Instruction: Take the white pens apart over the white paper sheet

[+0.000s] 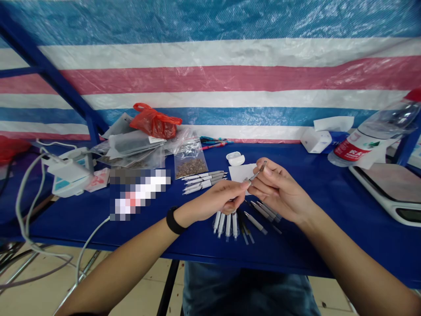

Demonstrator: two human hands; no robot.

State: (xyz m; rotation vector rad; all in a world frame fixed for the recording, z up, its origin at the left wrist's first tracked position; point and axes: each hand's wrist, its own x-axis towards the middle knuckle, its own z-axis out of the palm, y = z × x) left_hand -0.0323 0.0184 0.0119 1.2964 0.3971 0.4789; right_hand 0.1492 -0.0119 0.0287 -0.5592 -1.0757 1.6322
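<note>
My left hand (223,198), with a black band on its wrist, is closed in a pinch at the lower end of a small, slim silvery pen part (258,172). My right hand (279,188) pinches the same piece higher up; its exact kind is too small to tell. Below the hands lie several white pen barrels (228,224) side by side, dark thin refills (247,232) and grey-tipped pen pieces (255,223). Several whole white-and-silver pens (204,181) rest left of the hands. Behind them is a white sheet (237,172), partly hidden by the fingers.
A small open white case (235,158) and a zip bag of small brown parts (190,166) lie farther back. At right stand a scale (390,188), a large bottle (358,142) and a tissue pack (317,139). Plastic bags (136,145), a power strip (70,171) and cables fill the left.
</note>
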